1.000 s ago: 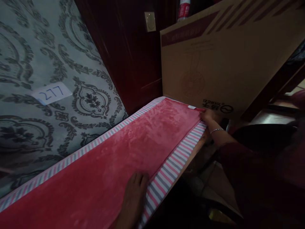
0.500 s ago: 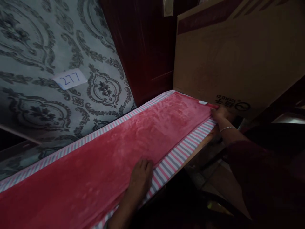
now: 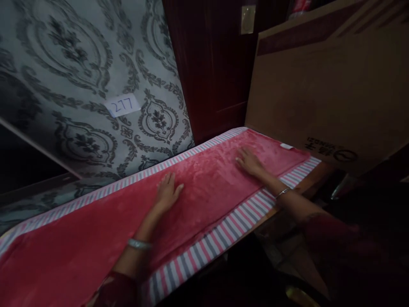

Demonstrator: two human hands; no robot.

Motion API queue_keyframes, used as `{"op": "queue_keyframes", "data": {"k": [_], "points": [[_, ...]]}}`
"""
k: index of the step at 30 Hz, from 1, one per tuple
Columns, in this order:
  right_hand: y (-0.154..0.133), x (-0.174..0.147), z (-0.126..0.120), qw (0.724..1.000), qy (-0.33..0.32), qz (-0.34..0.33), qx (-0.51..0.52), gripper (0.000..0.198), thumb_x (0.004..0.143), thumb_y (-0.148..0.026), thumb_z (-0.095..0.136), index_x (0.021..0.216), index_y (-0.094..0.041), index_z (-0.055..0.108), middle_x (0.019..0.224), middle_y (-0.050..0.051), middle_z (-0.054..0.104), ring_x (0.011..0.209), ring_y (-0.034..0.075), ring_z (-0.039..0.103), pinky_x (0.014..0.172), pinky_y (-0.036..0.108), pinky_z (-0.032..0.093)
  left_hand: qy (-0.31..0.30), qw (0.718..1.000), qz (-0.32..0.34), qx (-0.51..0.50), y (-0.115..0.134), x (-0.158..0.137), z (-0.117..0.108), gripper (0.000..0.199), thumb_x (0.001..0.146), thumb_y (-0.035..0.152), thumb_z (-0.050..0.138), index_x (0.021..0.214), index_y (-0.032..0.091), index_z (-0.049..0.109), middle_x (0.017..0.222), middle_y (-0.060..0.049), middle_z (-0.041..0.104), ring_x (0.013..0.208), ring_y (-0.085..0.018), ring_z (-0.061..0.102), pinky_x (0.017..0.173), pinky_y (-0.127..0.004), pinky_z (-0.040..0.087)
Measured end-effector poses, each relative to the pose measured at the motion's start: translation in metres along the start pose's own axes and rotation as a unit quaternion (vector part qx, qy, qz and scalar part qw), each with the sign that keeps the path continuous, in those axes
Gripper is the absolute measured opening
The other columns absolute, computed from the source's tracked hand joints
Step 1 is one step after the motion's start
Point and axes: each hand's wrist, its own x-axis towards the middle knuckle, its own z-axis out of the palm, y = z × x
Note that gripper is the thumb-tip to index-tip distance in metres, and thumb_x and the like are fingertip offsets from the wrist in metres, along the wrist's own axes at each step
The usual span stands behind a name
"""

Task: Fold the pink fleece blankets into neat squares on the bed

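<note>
A long red plush cloth (image 3: 204, 196) lies spread out over a striped cover (image 3: 220, 236) in pink, grey and white. The stripes show along both long edges of the cloth. My left hand (image 3: 168, 192) rests flat on the middle of the cloth with its fingers spread. Farther right, my right hand (image 3: 249, 162) also lies open on the plush, near its far end. A small white label (image 3: 286, 146) sits at the cloth's far right edge. Neither hand grips anything.
A large cardboard box (image 3: 319, 85) stands beyond the far end of the cloth. Patterned wallpaper (image 3: 153, 76) with a paper marked 277 (image 3: 123, 105) and a dark red wooden panel (image 3: 220, 64) rise behind. A wooden edge (image 3: 315, 177) shows under the striped cover.
Both hands have left the cloth's near edge and moved inward onto its surface, the fingers now spread. My right hand let go of the far right corner. The view has shifted left.
</note>
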Motion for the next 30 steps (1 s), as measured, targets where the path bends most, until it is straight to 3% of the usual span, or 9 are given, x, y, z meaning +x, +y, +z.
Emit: {"op": "queue_keyframes", "data": {"k": [3,6,12,18,20,22,24,26,30], "points": [[-0.037,0.019,0.011,0.996,-0.086,-0.028,-0.018,0.067,0.104,-0.051,0.028,0.161,-0.018,0.029,0.166,0.015,0.027,0.152,0.034,0.025,0.120,0.054,0.027,-0.017,0.994,-0.093,0.050,-0.015,0.021,-0.005,0.066,0.100,0.041,0.044,0.154,0.003,0.038,0.162,-0.024,0.035,0.152,-0.034,0.030,0.122,-0.054,0.028],[-0.060,0.032,0.020,0.994,-0.102,-0.044,-0.023,0.066,0.104,-0.053,0.027,0.162,-0.022,0.028,0.167,0.014,0.024,0.153,0.035,0.021,0.119,0.059,0.024,-0.008,0.988,-0.128,0.087,-0.028,0.026,-0.006,0.067,0.102,0.042,0.039,0.156,0.003,0.034,0.165,-0.023,0.028,0.155,-0.034,0.023,0.123,-0.055,0.023],[-0.069,0.031,0.036,0.989,-0.123,-0.071,-0.037,0.061,0.103,-0.054,0.031,0.158,-0.027,0.038,0.167,0.010,0.025,0.153,0.034,0.023,0.120,0.062,0.019,-0.054,0.980,-0.152,0.112,-0.050,0.017,0.016,0.066,0.103,0.046,0.032,0.158,0.009,0.033,0.166,-0.020,0.026,0.155,-0.033,0.022,0.123,-0.058,0.020],[-0.092,0.036,0.023,0.989,-0.133,-0.052,-0.037,0.062,0.103,-0.052,0.032,0.158,-0.024,0.038,0.166,0.013,0.029,0.152,0.037,0.026,0.117,0.067,0.024,-0.049,0.980,-0.147,0.122,-0.057,0.019,0.023,0.066,0.102,0.046,0.031,0.158,0.010,0.033,0.166,-0.021,0.027,0.155,-0.034,0.022,0.122,-0.059,0.022],[-0.126,0.031,0.021,0.987,-0.124,-0.096,-0.024,0.063,0.103,-0.053,0.034,0.159,-0.024,0.037,0.166,0.011,0.030,0.153,0.034,0.024,0.120,0.062,0.022,-0.057,0.979,-0.148,0.130,-0.057,0.021,0.022,0.065,0.103,0.045,0.031,0.159,0.013,0.033,0.167,-0.019,0.026,0.155,-0.033,0.022,0.122,-0.059,0.022],[-0.168,0.019,0.028,0.965,-0.101,-0.243,0.019,0.064,0.101,-0.055,0.038,0.158,-0.025,0.039,0.165,0.008,0.033,0.152,0.031,0.026,0.123,0.056,0.020,-0.058,0.978,-0.144,0.141,-0.058,0.021,0.022,0.063,0.103,0.045,0.031,0.160,0.018,0.032,0.167,-0.018,0.027,0.155,-0.033,0.023,0.121,-0.059,0.024],[-0.209,0.004,0.043,0.942,-0.107,-0.316,0.037,0.060,0.100,-0.061,0.040,0.156,-0.043,0.036,0.166,-0.009,0.027,0.154,0.018,0.022,0.127,0.041,0.016,-0.050,0.977,-0.135,0.155,-0.059,0.022,0.022,0.061,0.103,0.042,0.032,0.159,0.020,0.033,0.166,-0.018,0.029,0.154,-0.033,0.026,0.119,-0.059,0.027],[-0.234,-0.006,0.059,0.906,-0.132,-0.398,0.056,0.060,0.100,-0.064,0.037,0.157,-0.049,0.027,0.167,-0.014,0.019,0.155,0.016,0.018,0.127,0.044,0.016,-0.049,0.976,-0.130,0.170,-0.060,0.022,0.022,0.059,0.103,0.038,0.033,0.159,0.020,0.034,0.166,-0.018,0.029,0.154,-0.032,0.027,0.118,-0.058,0.029],[-0.213,0.013,0.072,0.901,-0.163,-0.397,0.060,0.059,0.098,-0.059,0.045,0.155,-0.053,0.031,0.164,-0.016,0.026,0.153,0.018,0.026,0.127,0.044,0.016,-0.072,0.970,-0.143,0.186,-0.059,0.023,0.022,0.060,0.104,0.041,0.030,0.160,0.019,0.033,0.167,-0.018,0.026,0.154,-0.032,0.025,0.119,-0.057,0.028]]}}
